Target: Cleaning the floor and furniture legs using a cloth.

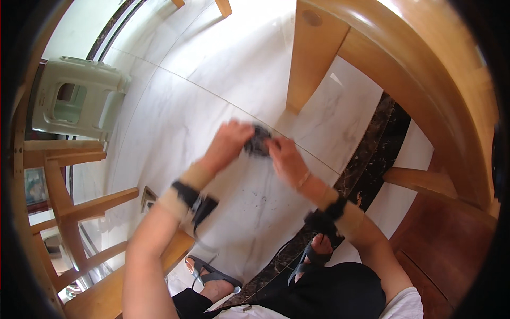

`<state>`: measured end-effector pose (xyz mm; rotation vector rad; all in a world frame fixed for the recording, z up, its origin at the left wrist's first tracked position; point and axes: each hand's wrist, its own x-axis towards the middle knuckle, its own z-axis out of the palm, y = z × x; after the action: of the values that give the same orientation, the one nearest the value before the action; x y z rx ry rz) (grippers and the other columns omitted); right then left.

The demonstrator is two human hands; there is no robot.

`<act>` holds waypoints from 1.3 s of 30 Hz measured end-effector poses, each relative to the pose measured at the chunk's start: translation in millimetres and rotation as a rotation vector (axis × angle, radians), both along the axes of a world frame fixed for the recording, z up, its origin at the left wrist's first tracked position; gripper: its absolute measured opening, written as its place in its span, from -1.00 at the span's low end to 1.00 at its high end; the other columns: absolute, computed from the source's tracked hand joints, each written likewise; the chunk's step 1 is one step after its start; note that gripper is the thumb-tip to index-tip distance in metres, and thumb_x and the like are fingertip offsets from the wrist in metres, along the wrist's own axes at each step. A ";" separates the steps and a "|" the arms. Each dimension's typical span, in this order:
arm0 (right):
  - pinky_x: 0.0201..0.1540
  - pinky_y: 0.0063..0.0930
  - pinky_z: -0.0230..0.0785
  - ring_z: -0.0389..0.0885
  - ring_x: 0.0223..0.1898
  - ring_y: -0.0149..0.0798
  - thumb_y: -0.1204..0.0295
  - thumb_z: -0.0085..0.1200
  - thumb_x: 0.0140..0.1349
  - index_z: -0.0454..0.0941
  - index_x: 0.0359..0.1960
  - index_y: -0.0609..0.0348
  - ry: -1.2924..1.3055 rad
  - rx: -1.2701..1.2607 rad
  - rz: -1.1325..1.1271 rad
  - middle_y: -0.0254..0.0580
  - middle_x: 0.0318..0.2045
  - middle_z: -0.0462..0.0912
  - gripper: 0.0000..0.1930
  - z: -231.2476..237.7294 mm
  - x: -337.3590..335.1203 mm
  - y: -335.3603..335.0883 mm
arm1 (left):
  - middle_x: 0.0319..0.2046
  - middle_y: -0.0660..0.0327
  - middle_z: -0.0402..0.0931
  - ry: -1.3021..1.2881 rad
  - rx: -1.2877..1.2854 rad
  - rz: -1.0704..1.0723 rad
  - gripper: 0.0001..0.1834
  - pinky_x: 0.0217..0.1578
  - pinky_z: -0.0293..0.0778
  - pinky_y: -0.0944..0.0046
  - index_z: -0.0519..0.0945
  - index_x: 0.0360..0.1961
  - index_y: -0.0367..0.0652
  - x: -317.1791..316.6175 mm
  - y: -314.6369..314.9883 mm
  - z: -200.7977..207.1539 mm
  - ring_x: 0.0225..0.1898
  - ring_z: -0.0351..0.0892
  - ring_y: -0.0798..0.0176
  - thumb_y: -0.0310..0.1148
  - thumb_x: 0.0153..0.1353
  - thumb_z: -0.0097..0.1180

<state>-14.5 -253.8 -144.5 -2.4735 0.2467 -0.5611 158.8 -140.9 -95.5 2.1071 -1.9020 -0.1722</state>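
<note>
Between my two hands, above the pale marble floor [212, 111], is a small dark fuzzy clump [258, 141]; motion blur hides exactly what it is. My left hand [228, 141] grips its left side with bent fingers. On its right edge, the fingers of my right hand [287, 161] pinch it. Below the hands, several tiny dark specks [256, 198] lie scattered on the floor. Each forearm carries a tan band with a black strap and device, the left device [203, 208] trailing a thin cable.
A wooden table [313, 58] with a thick leg stands at the right. Wooden chair rails [98, 204] and a pale green plastic stool [79, 98] are at the left. A dark marble strip [372, 146] crosses the floor. My sandalled feet [215, 279] are near the lower edge.
</note>
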 end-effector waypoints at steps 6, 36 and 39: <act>-0.21 -0.29 0.38 0.42 -0.24 0.01 0.54 -0.03 0.03 0.41 -0.28 0.20 -0.002 -0.241 -0.132 -0.03 -0.23 0.42 -0.82 -22.4 84.2 -36.1 | 0.06 0.22 0.44 -0.037 -0.032 0.095 -0.59 -0.21 0.33 0.15 0.51 -0.06 -0.10 55.4 -41.4 -37.6 -0.10 0.40 0.09 -0.58 0.01 -0.08; -0.15 -0.41 0.38 0.45 -0.23 -0.19 0.45 -0.01 0.04 0.52 -0.25 -0.09 0.016 -0.069 0.601 -0.31 -0.25 0.47 -0.78 -32.4 -11.5 59.4 | -0.07 -0.07 0.37 0.065 0.144 0.460 -0.45 -0.14 0.41 0.05 0.41 -0.02 -0.38 -134.5 163.5 -32.3 -0.16 0.35 -0.16 -0.67 -0.18 0.00; -0.09 -0.41 0.36 0.45 -0.21 -0.18 0.49 -0.01 0.03 0.53 -0.23 -0.05 0.156 0.029 0.597 -0.28 -0.24 0.48 -0.76 -29.7 -58.6 54.3 | -0.05 -0.07 0.36 0.308 0.288 0.464 -0.44 -0.04 0.38 0.06 0.41 -0.02 -0.35 -154.1 150.0 -18.0 -0.04 0.35 -0.18 -0.71 -0.20 0.01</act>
<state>-73.2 -199.4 -174.2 -2.3964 -0.4133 -0.1098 4.6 9.1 -113.5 2.4695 -1.2373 -0.6541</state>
